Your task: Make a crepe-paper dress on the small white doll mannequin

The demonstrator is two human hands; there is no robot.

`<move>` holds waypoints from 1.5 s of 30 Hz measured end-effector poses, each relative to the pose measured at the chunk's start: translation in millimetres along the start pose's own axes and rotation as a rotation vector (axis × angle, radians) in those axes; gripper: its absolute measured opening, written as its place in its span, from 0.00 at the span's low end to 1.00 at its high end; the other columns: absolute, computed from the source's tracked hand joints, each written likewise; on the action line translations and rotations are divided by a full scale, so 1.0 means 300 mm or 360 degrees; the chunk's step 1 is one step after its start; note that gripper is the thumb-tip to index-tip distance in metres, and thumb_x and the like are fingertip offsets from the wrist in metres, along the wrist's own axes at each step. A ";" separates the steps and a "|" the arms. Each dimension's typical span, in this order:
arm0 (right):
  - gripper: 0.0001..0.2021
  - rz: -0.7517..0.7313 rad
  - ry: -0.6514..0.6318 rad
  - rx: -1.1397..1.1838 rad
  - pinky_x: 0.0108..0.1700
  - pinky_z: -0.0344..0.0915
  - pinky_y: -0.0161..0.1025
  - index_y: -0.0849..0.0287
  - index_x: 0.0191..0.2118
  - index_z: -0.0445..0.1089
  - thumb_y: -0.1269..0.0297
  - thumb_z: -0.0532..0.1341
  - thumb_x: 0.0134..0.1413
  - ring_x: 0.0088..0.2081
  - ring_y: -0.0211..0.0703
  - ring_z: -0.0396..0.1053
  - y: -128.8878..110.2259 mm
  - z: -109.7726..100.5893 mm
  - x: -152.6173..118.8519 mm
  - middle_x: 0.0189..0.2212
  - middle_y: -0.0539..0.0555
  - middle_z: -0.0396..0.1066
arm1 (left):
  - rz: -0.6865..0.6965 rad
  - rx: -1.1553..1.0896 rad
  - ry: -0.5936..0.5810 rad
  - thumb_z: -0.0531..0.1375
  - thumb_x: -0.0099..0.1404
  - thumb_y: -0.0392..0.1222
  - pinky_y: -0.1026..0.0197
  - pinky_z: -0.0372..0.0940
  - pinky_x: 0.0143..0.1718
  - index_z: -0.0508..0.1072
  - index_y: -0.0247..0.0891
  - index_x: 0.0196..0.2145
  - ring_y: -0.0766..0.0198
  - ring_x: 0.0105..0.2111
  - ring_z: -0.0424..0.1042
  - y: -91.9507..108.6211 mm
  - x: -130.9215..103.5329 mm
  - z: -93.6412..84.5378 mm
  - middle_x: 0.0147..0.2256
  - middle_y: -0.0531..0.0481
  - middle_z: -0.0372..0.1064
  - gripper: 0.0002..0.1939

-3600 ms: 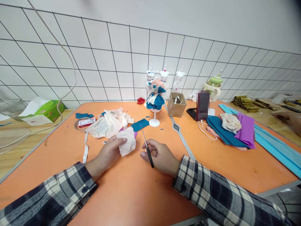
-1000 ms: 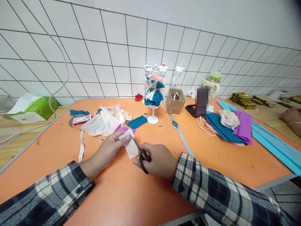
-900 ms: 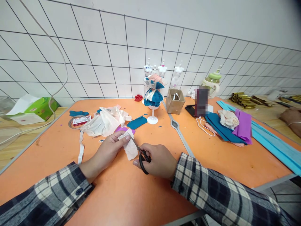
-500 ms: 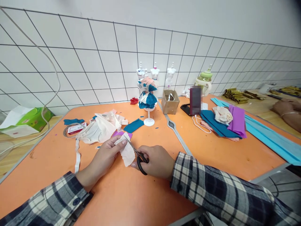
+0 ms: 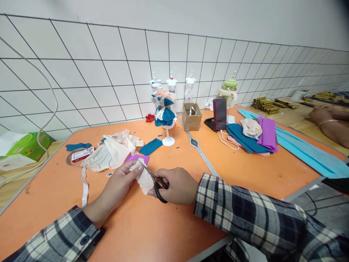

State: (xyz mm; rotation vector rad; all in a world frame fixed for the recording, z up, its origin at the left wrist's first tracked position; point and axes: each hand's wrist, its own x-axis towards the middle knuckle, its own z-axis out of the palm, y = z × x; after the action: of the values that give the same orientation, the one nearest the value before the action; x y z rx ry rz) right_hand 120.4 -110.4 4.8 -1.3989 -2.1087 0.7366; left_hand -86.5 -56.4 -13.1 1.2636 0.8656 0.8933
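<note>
Crinkled pale sheet (image 5: 145,182), thin and soft-looking, above desk (image 5: 131,233). Your left hand (image 5: 116,187) pinches its upper edge; your right hand (image 5: 178,185) curls closed around black-handled scissors (image 5: 154,178), blades across sheet. Tension it gently, thumb clear of tips, snips short. Ruffled teal-white dress (image 5: 164,115) stands beyond.
</note>
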 end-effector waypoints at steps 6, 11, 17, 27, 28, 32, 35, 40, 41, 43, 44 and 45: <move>0.14 0.0034 -0.0047 -0.0007 0.26 0.47 0.32 0.52 0.35 0.68 0.49 0.65 0.49 0.24 0.33 0.61 0.002 0.003 -0.002 0.23 0.43 0.67 | 0.0026 -0.0009 0.0001 0.65 0.62 0.47 0.62 0.68 0.33 0.76 0.39 0.32 0.61 0.28 0.74 0.003 -0.004 0.002 0.27 0.51 0.76 0.09; 0.14 0.0030 -0.0037 -0.0019 0.26 0.46 0.32 0.53 0.34 0.66 0.49 0.65 0.49 0.23 0.33 0.59 -0.001 0.006 -0.004 0.22 0.43 0.65 | 0.0005 0.0053 0.0012 0.65 0.63 0.47 0.61 0.67 0.34 0.75 0.39 0.33 0.61 0.28 0.73 -0.002 -0.005 0.001 0.28 0.51 0.76 0.09; 0.13 -0.0004 -0.0013 -0.0001 0.26 0.46 0.32 0.53 0.33 0.67 0.51 0.65 0.49 0.23 0.33 0.59 -0.010 0.001 -0.002 0.22 0.43 0.65 | -0.0006 0.0050 -0.0002 0.64 0.63 0.47 0.60 0.67 0.34 0.75 0.39 0.34 0.60 0.28 0.74 -0.015 -0.004 -0.011 0.28 0.51 0.76 0.09; 0.11 0.0032 -0.0044 -0.0051 0.26 0.46 0.32 0.53 0.34 0.67 0.53 0.65 0.50 0.23 0.33 0.58 -0.017 -0.007 -0.004 0.22 0.44 0.64 | 0.0004 0.0090 0.0053 0.64 0.62 0.49 0.59 0.67 0.34 0.75 0.39 0.33 0.59 0.28 0.74 -0.006 -0.008 0.002 0.28 0.50 0.77 0.10; 0.11 0.0039 -0.0048 -0.0057 0.26 0.46 0.32 0.53 0.34 0.67 0.53 0.65 0.50 0.23 0.33 0.58 -0.017 -0.007 -0.004 0.22 0.43 0.64 | 0.0002 0.0090 0.0060 0.65 0.62 0.49 0.59 0.67 0.34 0.76 0.39 0.33 0.58 0.28 0.74 -0.006 -0.008 0.003 0.28 0.50 0.77 0.11; 0.12 0.0034 -0.0035 -0.0044 0.26 0.46 0.32 0.53 0.33 0.67 0.52 0.65 0.50 0.23 0.33 0.58 -0.015 -0.005 -0.002 0.22 0.43 0.64 | 0.0012 0.0096 0.0038 0.64 0.62 0.49 0.60 0.66 0.34 0.76 0.39 0.32 0.60 0.28 0.73 -0.007 -0.008 0.003 0.28 0.50 0.76 0.10; 0.12 0.0006 -0.0024 -0.0036 0.26 0.46 0.32 0.53 0.32 0.67 0.51 0.65 0.50 0.23 0.33 0.57 -0.012 -0.005 -0.001 0.21 0.43 0.64 | 0.0038 0.0076 0.0037 0.65 0.63 0.48 0.61 0.66 0.34 0.75 0.40 0.32 0.61 0.27 0.72 -0.009 -0.008 0.002 0.27 0.52 0.76 0.09; 0.13 0.0020 -0.0044 -0.0062 0.27 0.46 0.33 0.54 0.33 0.69 0.51 0.65 0.50 0.23 0.33 0.58 -0.011 -0.007 0.000 0.22 0.44 0.66 | 0.0032 0.0087 0.0030 0.64 0.63 0.47 0.61 0.66 0.33 0.75 0.40 0.32 0.62 0.27 0.73 -0.012 -0.007 0.000 0.28 0.52 0.76 0.09; 0.13 0.0027 -0.0056 -0.0064 0.27 0.46 0.33 0.54 0.34 0.69 0.51 0.65 0.50 0.24 0.33 0.58 -0.011 -0.007 0.000 0.23 0.44 0.66 | 0.0030 0.0103 0.0019 0.64 0.64 0.48 0.61 0.66 0.33 0.75 0.39 0.32 0.61 0.27 0.73 -0.012 -0.007 0.000 0.28 0.52 0.76 0.09; 0.13 0.0039 -0.0071 -0.0066 0.27 0.46 0.33 0.54 0.35 0.69 0.51 0.65 0.50 0.24 0.34 0.58 -0.013 -0.008 -0.001 0.23 0.45 0.66 | 0.0030 0.0141 0.0004 0.64 0.63 0.48 0.61 0.66 0.33 0.75 0.39 0.32 0.61 0.27 0.73 -0.012 -0.007 -0.001 0.28 0.52 0.76 0.10; 0.13 0.0044 -0.0077 -0.0069 0.27 0.46 0.33 0.54 0.35 0.70 0.50 0.65 0.50 0.24 0.34 0.58 -0.014 -0.008 -0.001 0.23 0.45 0.67 | 0.0029 0.0158 -0.0003 0.64 0.63 0.49 0.62 0.66 0.32 0.75 0.39 0.32 0.61 0.27 0.73 -0.012 -0.008 -0.001 0.27 0.52 0.76 0.10; 0.14 0.0047 -0.0080 -0.0070 0.27 0.46 0.33 0.54 0.35 0.70 0.50 0.65 0.51 0.24 0.34 0.59 -0.015 -0.009 -0.001 0.23 0.45 0.67 | 0.0027 0.0167 -0.0009 0.64 0.63 0.49 0.62 0.66 0.32 0.76 0.39 0.32 0.61 0.27 0.73 -0.013 -0.008 -0.001 0.27 0.51 0.76 0.11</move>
State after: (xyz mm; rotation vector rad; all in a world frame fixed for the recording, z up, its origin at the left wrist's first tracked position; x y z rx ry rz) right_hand 119.3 -111.6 9.7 -1.4522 -2.1592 0.7483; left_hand -87.5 -58.7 -16.9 1.3655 0.9085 0.8668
